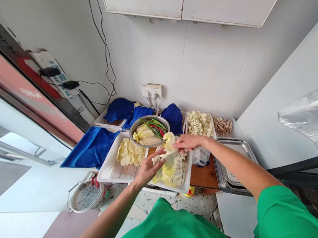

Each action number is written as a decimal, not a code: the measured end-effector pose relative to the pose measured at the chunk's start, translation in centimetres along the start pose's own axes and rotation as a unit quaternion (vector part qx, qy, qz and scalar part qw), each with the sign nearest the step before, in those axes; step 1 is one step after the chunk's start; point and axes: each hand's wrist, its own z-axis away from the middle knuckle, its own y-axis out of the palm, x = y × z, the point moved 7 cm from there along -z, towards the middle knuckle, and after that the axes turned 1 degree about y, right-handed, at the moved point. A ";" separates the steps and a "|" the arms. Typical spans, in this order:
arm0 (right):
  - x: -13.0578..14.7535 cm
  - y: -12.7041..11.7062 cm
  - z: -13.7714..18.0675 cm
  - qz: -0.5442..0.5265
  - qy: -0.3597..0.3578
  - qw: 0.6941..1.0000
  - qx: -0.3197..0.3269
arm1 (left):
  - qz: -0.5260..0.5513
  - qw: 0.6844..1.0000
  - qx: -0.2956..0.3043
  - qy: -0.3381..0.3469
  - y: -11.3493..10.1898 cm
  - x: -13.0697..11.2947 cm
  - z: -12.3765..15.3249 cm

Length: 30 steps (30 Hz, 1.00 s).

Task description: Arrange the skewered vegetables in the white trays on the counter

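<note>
A pale yellow-and-white cabbage leaf [169, 142] is held up between my two hands over a white tray [187, 176]. My right hand [188, 142] pinches the leaf from the right side. The thumb and fingers of my left hand [150, 166] are around its white lower end; whether a skewer is there I cannot make out. Below the hands lie skewered cabbage pieces [178, 171], partly hidden by a yellow leaf. Just behind, a round metal bowl [131, 133] contains green and red chillies [158, 126], enoki mushrooms [150, 140] and more cabbage.
Skewered potato slices [128, 152] fill a tray at left, beside blue cloths [93, 147]. Trays of cauliflower-like skewers [200, 123] and brownish skewers [223, 125] stand at the back right. Stacked metal trays [236, 159] and a plastic bag [200, 156] sit right. A bucket [85, 198] stands on the floor.
</note>
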 end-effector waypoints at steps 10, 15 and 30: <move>1.9 0.2 -1.0 0.024 -0.043 0.998 -0.034 | -0.032 0.995 0.067 0.064 0.0 -1.5 0.2; 4.1 0.0 -0.7 -0.004 -0.120 0.993 -0.009 | 0.030 0.990 0.139 0.019 -0.6 -3.6 0.7; 5.8 2.0 -8.9 0.089 -0.235 0.967 0.037 | -0.269 0.935 -0.036 0.229 -3.0 2.0 3.4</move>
